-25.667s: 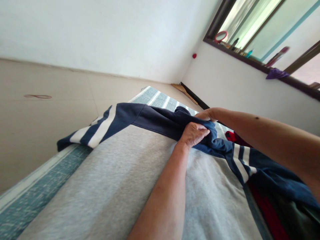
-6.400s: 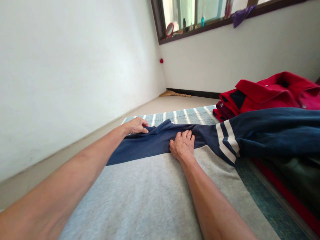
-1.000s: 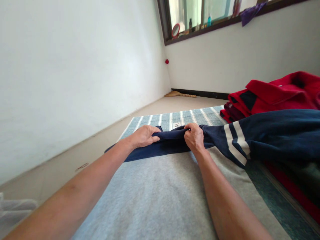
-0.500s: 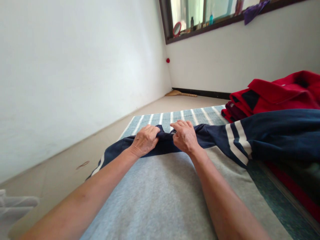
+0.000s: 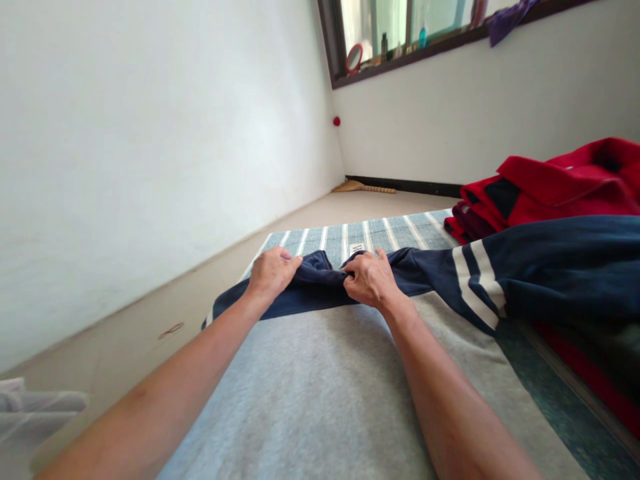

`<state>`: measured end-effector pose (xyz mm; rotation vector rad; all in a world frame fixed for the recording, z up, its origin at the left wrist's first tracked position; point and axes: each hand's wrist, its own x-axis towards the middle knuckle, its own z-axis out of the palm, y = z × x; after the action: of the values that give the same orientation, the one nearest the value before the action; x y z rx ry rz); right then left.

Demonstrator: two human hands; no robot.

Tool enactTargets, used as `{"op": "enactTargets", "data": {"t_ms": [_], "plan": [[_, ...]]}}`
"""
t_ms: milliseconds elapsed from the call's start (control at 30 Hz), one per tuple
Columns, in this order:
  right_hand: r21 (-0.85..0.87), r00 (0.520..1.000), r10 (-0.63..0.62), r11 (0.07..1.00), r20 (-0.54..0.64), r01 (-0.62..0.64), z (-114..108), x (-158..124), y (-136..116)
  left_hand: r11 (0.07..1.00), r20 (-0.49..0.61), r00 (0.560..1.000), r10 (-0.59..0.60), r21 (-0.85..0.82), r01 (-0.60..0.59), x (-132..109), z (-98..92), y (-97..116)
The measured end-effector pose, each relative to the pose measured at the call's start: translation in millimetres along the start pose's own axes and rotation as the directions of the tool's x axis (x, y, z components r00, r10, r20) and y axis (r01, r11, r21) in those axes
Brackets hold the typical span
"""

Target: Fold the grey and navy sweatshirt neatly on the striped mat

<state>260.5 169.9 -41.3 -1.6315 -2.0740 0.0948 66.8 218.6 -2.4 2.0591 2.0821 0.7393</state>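
Note:
A grey and navy jacket (image 5: pixel 310 373) lies spread before me, its navy shoulder part and collar at the far end. My left hand (image 5: pixel 274 272) pinches the navy cloth on the left side of the neck. Close to the collar's middle, my right hand (image 5: pixel 371 279) grips the fabric, fingers bent and the forefinger partly raised. Between the hands the navy collar is bunched, and a small white label (image 5: pixel 357 247) shows behind it. The right sleeve (image 5: pixel 570 267), with two white bands, stretches off to the right. My left forearm hides most of the other sleeve.
Underneath is a blue-green mat (image 5: pixel 395 233) with white stripes. Folded red clothes (image 5: pixel 560 187) are piled at the right. A brush-like wooden object (image 5: pixel 365 188) lies by the far corner. White walls rise left and ahead; a pale rack-like thing (image 5: pixel 40 407) stands lower left.
My left hand has slid left along the navy collar, away from my right hand. The collar between them has opened out, and the white label has come into view. My right hand has barely moved.

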Motion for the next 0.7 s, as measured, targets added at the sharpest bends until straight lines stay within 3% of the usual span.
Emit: {"op": "enactTargets", "data": {"t_ms": [133,233,367,633,700], "plan": [[0.004,1.000,0.003,1.000,0.026,-0.003,-1,0,-1,0.973,0.254,0.942,-0.220,-0.012,0.230,7,-1.3,3],[0.011,0.999,0.008,1.000,0.054,-0.009,-3,0,-2,0.932,0.290,0.904,-0.315,-0.084,0.351,4,-1.5,4],[-0.007,0.998,-0.001,1.000,0.067,0.001,-4,-1,-5,0.776,0.381,0.825,-0.417,-0.324,0.542,-2,-0.5,3],[-0.069,0.990,-0.005,0.998,0.144,0.015,-1,1,-7,0.467,0.452,0.776,-0.440,-0.623,0.628,-3,11.3,-14],[-0.071,0.987,-0.012,0.997,0.163,0.024,-1,2,-6,0.529,0.435,0.814,-0.385,-0.619,0.581,-3,13.5,-18]]}}
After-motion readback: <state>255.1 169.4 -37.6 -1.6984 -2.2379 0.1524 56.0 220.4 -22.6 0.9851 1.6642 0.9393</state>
